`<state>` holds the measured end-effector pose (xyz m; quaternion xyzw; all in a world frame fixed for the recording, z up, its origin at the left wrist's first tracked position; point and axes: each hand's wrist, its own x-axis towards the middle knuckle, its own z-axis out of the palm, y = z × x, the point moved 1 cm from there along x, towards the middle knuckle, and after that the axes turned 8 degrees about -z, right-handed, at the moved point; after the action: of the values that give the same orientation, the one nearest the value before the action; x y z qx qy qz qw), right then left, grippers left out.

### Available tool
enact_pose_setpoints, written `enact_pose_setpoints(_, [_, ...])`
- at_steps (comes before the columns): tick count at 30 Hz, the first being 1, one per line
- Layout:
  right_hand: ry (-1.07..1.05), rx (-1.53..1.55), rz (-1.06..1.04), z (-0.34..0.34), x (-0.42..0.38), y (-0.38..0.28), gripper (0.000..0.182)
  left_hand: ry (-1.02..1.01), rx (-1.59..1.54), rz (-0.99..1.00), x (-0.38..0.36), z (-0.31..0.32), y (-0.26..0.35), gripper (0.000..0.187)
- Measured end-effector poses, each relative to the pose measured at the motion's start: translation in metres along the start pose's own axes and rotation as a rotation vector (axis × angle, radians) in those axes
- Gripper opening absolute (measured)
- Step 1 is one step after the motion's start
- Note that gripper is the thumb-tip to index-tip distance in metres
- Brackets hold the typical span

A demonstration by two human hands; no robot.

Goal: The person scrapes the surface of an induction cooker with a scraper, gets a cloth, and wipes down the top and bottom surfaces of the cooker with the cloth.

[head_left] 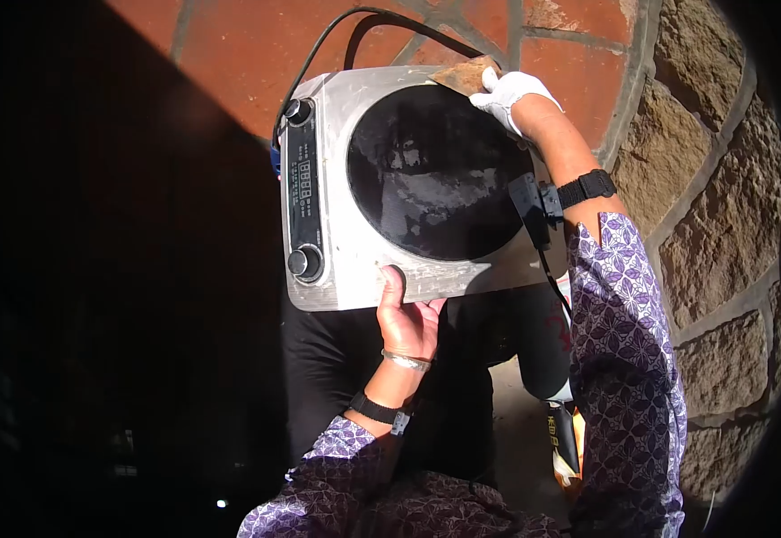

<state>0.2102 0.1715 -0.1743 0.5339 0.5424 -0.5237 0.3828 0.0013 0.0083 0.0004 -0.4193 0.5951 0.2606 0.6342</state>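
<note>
An induction cooker (368,269) with a silver metal body and a round black glass plate (435,179) lies tilted above my knees. My left hand (408,323) is bare and closed on its near edge, thumb on top and fingers underneath. In a white glove, my right hand (511,97) is at the far right corner of the cooker, closed on a flat brown wedge-shaped piece (464,76) that looks worn or rusty. The piece's pointed end lies over the far metal rim. Whitish smears or reflections show on the glass. Two knobs and a display panel (303,184) line the left side.
A black power cord (323,40) loops behind the cooker onto red paving (238,54). Rough stone blocks (708,251) run along the right. Beside my right sleeve stand a dark bottle-like container (543,354) and a package with orange parts (567,448). Deep shadow covers the left.
</note>
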Motion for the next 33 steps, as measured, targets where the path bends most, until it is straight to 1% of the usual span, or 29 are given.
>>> enact_pose_setpoints(2, [0.139,-0.021,0.025,0.024,-0.016,0.032,0.054,0.001,0.005,-0.02,0.0,-0.001,0.0,0.063])
enact_pose_setpoints(3, [0.227,0.061,0.052,0.031,-0.032,0.047,0.053,-0.025,0.003,-0.021,0.0,0.002,0.001,0.061])
enact_pose_setpoints(4, [0.253,-0.023,0.009,0.038,-0.043,0.062,0.052,-0.024,0.008,-0.01,-0.001,0.004,0.001,0.058])
enact_pose_setpoints(5, [0.2,0.165,0.109,0.049,-0.054,0.076,0.053,-0.025,0.026,-0.005,-0.001,0.004,0.001,0.055])
enact_pose_setpoints(6, [0.143,0.35,0.209,0.045,-0.082,0.073,0.054,-0.025,0.043,-0.003,-0.001,0.003,0.001,0.053])
enact_pose_setpoints(8, [0.142,0.532,0.246,0.048,-0.128,0.066,0.056,-0.011,0.054,-0.031,0.001,-0.002,0.001,0.048])
enact_pose_setpoints(9, [0.121,0.465,0.183,0.057,-0.142,0.074,0.061,-0.005,0.053,-0.038,0.002,-0.002,0.001,0.046])
enact_pose_setpoints(10, [0.107,0.332,0.146,0.06,-0.159,0.074,0.065,-0.009,0.062,-0.036,0.001,-0.001,0.0,0.046])
enact_pose_setpoints(12, [0.36,0.269,-0.066,0.094,-0.188,0.092,0.07,0.01,0.078,-0.025,0.0,0.002,0.001,0.045])
enact_pose_setpoints(14, [0.124,0.371,0.054,0.083,-0.212,0.086,0.073,0.005,0.078,-0.03,0.003,-0.002,0.0,0.045])
enact_pose_setpoints(16, [0.147,0.392,0.027,0.077,-0.226,0.084,0.073,0.006,0.069,-0.038,0.003,-0.005,0.0,0.045])
enact_pose_setpoints(18, [-0.154,0.637,0.126,0.062,-0.235,0.081,0.074,-0.01,0.086,-0.051,0.003,-0.005,0.001,0.051])
enact_pose_setpoints(19, [-0.114,0.65,0.04,0.065,-0.238,0.085,0.073,0.018,0.079,-0.032,0.002,-0.002,0.0,0.046])
enact_pose_setpoints(20, [-0.117,0.643,0.04,0.062,-0.239,0.084,0.073,0.018,0.071,-0.034,0.002,-0.003,-0.001,0.046])
enact_pose_setpoints(22, [-0.099,0.597,-0.079,0.052,-0.239,0.08,0.072,-0.006,0.06,-0.03,0.004,-0.005,-0.001,0.046])
enact_pose_setpoints(23, [-0.012,0.433,-0.251,0.053,-0.235,0.081,0.071,-0.004,0.053,-0.027,0.005,-0.005,-0.001,0.047])
enact_pose_setpoints(24, [-0.016,0.419,-0.253,0.051,-0.23,0.079,0.071,-0.007,0.04,-0.027,0.005,-0.005,-0.001,0.047])
enact_pose_setpoints(26, [-0.128,0.349,-0.314,0.044,-0.221,0.065,0.063,-0.017,0.05,-0.016,0.006,-0.004,-0.001,0.047])
enact_pose_setpoints(27, [-0.193,0.246,-0.212,0.029,-0.219,0.048,0.06,-0.014,0.049,-0.008,0.006,-0.004,-0.002,0.048])
enact_pose_setpoints(28, [-0.139,0.194,-0.292,0.031,-0.216,0.044,0.059,-0.017,0.037,-0.007,0.007,-0.003,-0.002,0.048])
enact_pose_setpoints(30, [-0.212,0.16,-0.322,0.03,-0.209,0.032,0.058,-0.006,0.031,0.007,0.005,-0.002,-0.002,0.049])
enact_pose_setpoints(31, [-0.06,0.115,-0.416,0.041,-0.209,0.04,0.056,-0.01,0.02,0.007,0.005,-0.002,-0.003,0.049])
enact_pose_setpoints(32, [-0.063,0.103,-0.416,0.036,-0.211,0.045,0.056,-0.015,0.023,0.006,0.006,-0.002,-0.003,0.049])
enact_pose_setpoints(33, [-0.12,0.068,-0.296,0.028,-0.212,0.049,0.056,-0.018,0.026,0.01,0.006,-0.003,-0.002,0.049])
